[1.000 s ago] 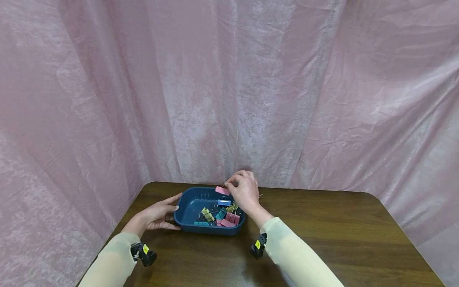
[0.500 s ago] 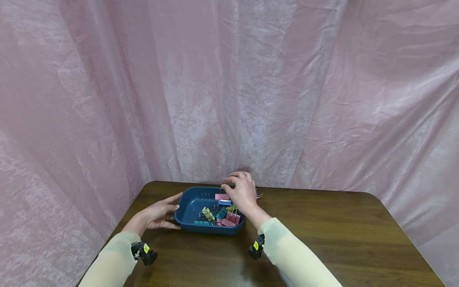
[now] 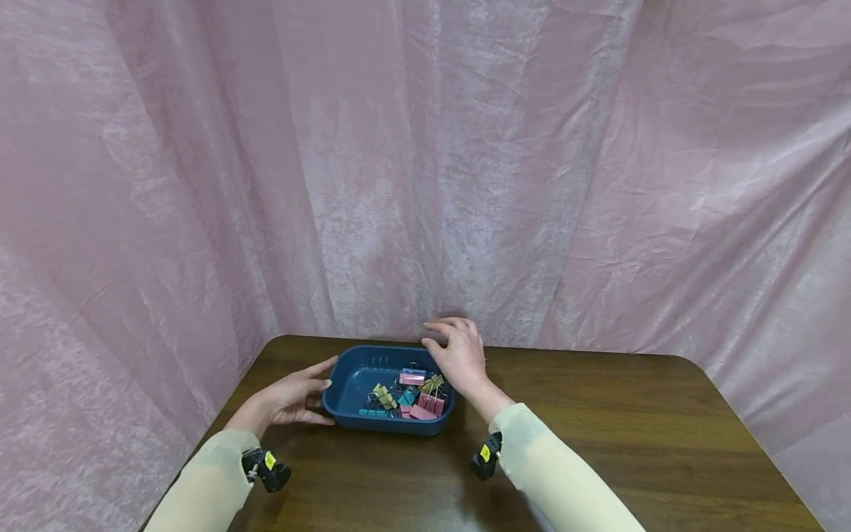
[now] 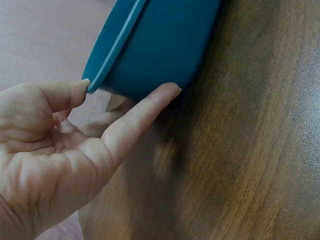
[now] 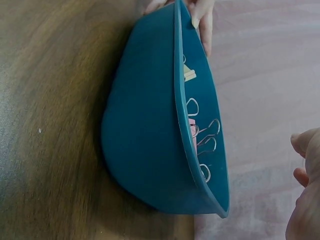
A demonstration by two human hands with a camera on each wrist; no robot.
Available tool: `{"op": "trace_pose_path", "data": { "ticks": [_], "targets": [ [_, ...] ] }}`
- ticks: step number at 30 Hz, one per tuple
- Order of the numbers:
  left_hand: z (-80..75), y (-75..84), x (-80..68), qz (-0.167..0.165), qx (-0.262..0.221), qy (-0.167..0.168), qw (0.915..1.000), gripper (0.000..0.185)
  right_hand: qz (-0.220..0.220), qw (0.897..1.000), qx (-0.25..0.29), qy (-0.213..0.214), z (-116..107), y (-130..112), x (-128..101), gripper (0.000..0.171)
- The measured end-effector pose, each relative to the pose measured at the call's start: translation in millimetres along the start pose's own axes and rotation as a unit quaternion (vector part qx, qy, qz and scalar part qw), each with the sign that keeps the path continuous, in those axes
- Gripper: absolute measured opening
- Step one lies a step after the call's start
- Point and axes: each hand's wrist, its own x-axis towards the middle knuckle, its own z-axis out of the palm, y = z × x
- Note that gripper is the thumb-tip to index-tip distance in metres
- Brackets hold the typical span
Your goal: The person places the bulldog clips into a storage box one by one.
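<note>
In the head view, a dark blue plastic basket (image 3: 346, 423) stands on the table with several binder clips in it. A pink binder clip (image 3: 411, 378) lies against a blue binder clip (image 3: 414, 371) towards the back. My left hand (image 3: 292, 395) holds the basket's left end. Its thumb is at the rim, with other fingers spread along the outside, as the left wrist view shows. Over the back right corner is my right hand (image 3: 460, 358), thumb and fingers apart, nothing seen between them. That hand shows only partly at the right wrist view's edge.
Yellow binder clips (image 3: 383, 397) and more pink ones (image 3: 432, 403) lie in the basket's front and right. The brown wooden table (image 3: 598, 428) extends to the right. A pink curtain (image 3: 425, 185) hangs close behind its back edge.
My right hand has let go of the pink binder clip and drawn slightly right. The clip now lies lower, against the blue one. My left hand has stayed at the basket.
</note>
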Motion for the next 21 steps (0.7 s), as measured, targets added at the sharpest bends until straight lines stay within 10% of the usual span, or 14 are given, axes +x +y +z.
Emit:
{"op": "trace_pose_path", "data": {
  "ticks": [21],
  "targets": [
    [0.4,-1.3,-0.1,0.005,0.003,0.004,1.0000,0.060,0.003,1.000,0.009,0.000,-1.4,-1.9,-0.4,0.031]
  ]
}}
